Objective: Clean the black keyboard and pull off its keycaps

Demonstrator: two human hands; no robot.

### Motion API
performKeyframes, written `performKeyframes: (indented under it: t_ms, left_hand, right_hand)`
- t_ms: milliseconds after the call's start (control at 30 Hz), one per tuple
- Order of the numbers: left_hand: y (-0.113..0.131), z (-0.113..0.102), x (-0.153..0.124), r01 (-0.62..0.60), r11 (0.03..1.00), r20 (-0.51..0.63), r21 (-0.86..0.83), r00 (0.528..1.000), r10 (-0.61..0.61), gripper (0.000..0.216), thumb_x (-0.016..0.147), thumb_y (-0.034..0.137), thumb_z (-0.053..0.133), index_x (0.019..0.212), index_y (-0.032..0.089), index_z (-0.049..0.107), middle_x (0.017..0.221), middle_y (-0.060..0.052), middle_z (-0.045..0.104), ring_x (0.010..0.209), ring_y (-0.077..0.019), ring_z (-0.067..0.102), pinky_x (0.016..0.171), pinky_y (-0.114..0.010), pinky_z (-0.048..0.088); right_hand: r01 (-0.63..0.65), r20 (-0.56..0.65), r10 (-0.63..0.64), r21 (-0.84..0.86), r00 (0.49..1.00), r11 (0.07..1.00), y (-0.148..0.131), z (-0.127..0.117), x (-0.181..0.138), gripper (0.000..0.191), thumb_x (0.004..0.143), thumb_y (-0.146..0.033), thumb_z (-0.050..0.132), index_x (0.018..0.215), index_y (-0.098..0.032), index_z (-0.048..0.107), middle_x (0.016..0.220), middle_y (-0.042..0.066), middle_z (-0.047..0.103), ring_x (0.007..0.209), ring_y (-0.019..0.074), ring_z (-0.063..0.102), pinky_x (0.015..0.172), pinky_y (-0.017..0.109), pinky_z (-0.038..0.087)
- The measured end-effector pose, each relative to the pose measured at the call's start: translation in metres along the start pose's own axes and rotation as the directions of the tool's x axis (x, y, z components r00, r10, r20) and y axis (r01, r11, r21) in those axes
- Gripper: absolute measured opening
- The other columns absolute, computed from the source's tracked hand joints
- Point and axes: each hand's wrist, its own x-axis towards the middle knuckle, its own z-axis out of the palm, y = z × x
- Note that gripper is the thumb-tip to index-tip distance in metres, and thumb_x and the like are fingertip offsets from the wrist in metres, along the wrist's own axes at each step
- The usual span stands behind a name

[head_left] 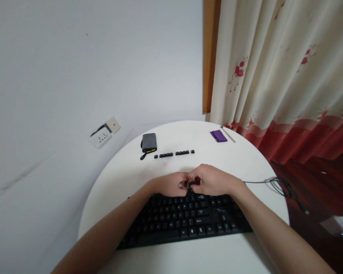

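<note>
A black keyboard (pixel 171 219) lies on the round white table, its upper edge partly covered by my hands. Over its top row, my right hand (pixel 213 180) pinches a small black keycap (pixel 191 183) between thumb and fingers. My left hand (pixel 170 184) is curled right beside it, the fingertips of both hands meeting. Whatever the left fingers grip is hidden. Beyond the hands, several loose black keycaps (pixel 166 155) stand in a row on the table.
A grey zipped pouch (pixel 149 142) lies at the back left of the white table (pixel 117 179). At the back right are a folded purple cloth (pixel 218 136) and a thin brush (pixel 228 134). The keyboard's cable (pixel 286 190) hangs over the right edge, near the curtain (pixel 274 95).
</note>
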Motion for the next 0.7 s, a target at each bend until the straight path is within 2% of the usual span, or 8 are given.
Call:
performKeyframes:
  t_ms: [100,200,267,400,567,700]
  left_hand:
    - [-0.003,0.001,-0.001,0.027,0.998,-0.035,0.048,0.999,-0.025,0.024,0.076,0.025,0.073,0.097,0.015,0.067,0.091,-0.004,0.067,0.081,-0.0175,0.061,0.077,-0.029,0.05]
    - [-0.007,0.006,-0.001,0.115,0.993,-0.107,0.014,0.988,-0.113,0.03,0.073,0.037,0.08,0.088,0.013,0.069,0.08,-0.002,0.065,0.074,-0.0166,0.059,0.069,-0.027,0.048]
    - [-0.009,0.01,0.0,0.133,0.991,-0.121,-0.036,0.983,-0.136,0.03,0.073,0.038,0.081,0.087,0.013,0.071,0.078,-0.002,0.066,0.073,-0.0165,0.061,0.068,-0.027,0.048]
    - [-0.009,0.013,0.0,0.09,0.989,-0.137,-0.12,0.985,-0.107,0.029,0.076,0.035,0.078,0.096,0.014,0.074,0.09,-0.006,0.073,0.081,-0.0183,0.066,0.077,-0.03,0.05]
    - [-0.013,0.012,0.0,0.142,0.984,-0.23,-0.104,0.959,-0.163,0.026,0.078,0.037,0.075,0.086,0.013,0.075,0.083,-0.005,0.073,0.075,-0.0169,0.065,0.069,-0.027,0.049]
    - [-0.019,0.012,0.004,0.156,0.988,-0.398,-0.008,0.906,-0.146,0.024,0.083,0.035,0.071,0.094,0.015,0.075,0.079,-0.003,0.07,0.069,-0.014,0.06,0.066,-0.025,0.046]
  right_hand:
    - [-0.054,-0.036,0.054,-0.004,0.998,0.999,0.004,0.001,0.002,0.008,0.078,-0.014,0.059,0.071,-0.016,0.063,0.065,0.0,0.063,0.059,0.0113,0.048,0.058,0.025,0.032]
    - [-0.085,-0.037,0.086,0.026,0.996,0.996,0.011,0.003,0.005,0.01,0.081,-0.017,0.058,0.072,-0.016,0.063,0.065,0.001,0.063,0.058,0.0116,0.05,0.058,0.025,0.033]
    - [-0.094,-0.029,0.096,0.061,0.995,0.994,0.014,0.005,0.006,0.013,0.084,-0.019,0.057,0.073,-0.016,0.063,0.066,0.001,0.064,0.059,0.0117,0.052,0.058,0.024,0.035]
    - [-0.18,-0.051,0.19,0.151,0.981,0.972,0.018,0.012,0.01,0.02,0.089,-0.025,0.055,0.073,-0.017,0.063,0.066,0.002,0.066,0.059,0.0123,0.056,0.057,0.024,0.037]
    - [-0.306,-0.134,0.369,0.343,0.92,0.888,0.032,0.026,0.02,0.027,0.094,-0.028,0.049,0.071,-0.018,0.059,0.058,0.002,0.066,0.054,0.0143,0.062,0.056,0.025,0.044]
    - [-0.29,-0.267,0.442,0.458,0.856,0.84,0.041,0.029,0.027,0.027,0.094,-0.03,0.049,0.07,-0.019,0.054,0.057,0.002,0.065,0.053,0.0151,0.063,0.056,0.026,0.048]
